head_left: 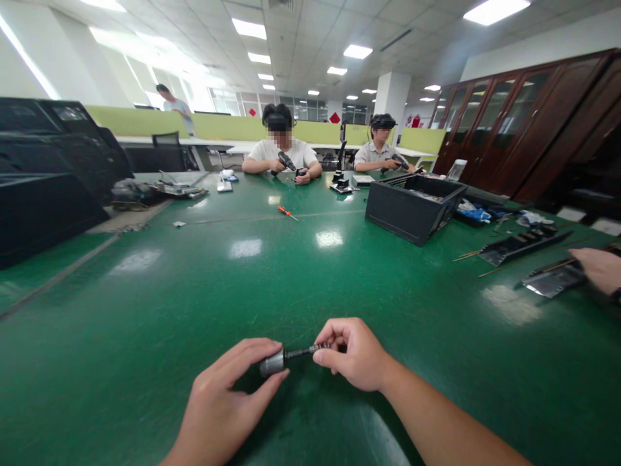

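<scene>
Silver-grey metal cylinder [272, 364] with dark shaft [299, 353], low over green tabletop [218, 278], left hand [233, 395] clamped round the cylinder, right hand [354, 356] pinching the shaft's far end, orange-handled screwdriver [287, 212] beyond, black bin [412, 210] farther right.

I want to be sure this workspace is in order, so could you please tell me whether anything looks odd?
I see no spill. The orange screwdriver lies by itself on the green table, and a small pale piece sits alone to its left, so both look stray.
</scene>
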Available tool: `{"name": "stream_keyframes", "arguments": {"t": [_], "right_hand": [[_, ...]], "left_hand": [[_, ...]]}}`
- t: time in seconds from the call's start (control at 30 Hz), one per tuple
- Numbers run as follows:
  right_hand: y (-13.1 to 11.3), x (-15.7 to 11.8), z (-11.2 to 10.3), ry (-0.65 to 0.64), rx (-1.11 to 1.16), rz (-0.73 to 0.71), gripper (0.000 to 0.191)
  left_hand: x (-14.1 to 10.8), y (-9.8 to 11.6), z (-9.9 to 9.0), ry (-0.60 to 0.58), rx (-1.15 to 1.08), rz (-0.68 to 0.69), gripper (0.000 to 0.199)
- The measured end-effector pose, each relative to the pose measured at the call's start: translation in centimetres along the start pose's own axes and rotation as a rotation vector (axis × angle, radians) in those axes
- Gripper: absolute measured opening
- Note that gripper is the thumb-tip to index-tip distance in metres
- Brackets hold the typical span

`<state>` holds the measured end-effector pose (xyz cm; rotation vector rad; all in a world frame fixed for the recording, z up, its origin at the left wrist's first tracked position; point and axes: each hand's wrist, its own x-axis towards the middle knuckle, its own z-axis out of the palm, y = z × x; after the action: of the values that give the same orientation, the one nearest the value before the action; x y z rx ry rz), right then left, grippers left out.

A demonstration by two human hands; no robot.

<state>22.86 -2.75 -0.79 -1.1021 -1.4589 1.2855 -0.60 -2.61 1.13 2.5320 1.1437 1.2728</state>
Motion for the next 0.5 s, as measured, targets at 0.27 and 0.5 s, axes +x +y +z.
{"name": "stream_keyframes", "arguments": {"t": [0.27,0.5], "right_hand": [[0.09,0.11,-0.08,0.003,-0.003,-0.003,0.017],[0.19,0.14,-0.23,0.004,-0.012,-0.008,0.016]], "left_hand": [[0.08,-0.03,-0.08,-0.002,0.003,0.007,0.018],[0.16,-0.14,0.02,0.016,0.001,0.006,0.018]]}}
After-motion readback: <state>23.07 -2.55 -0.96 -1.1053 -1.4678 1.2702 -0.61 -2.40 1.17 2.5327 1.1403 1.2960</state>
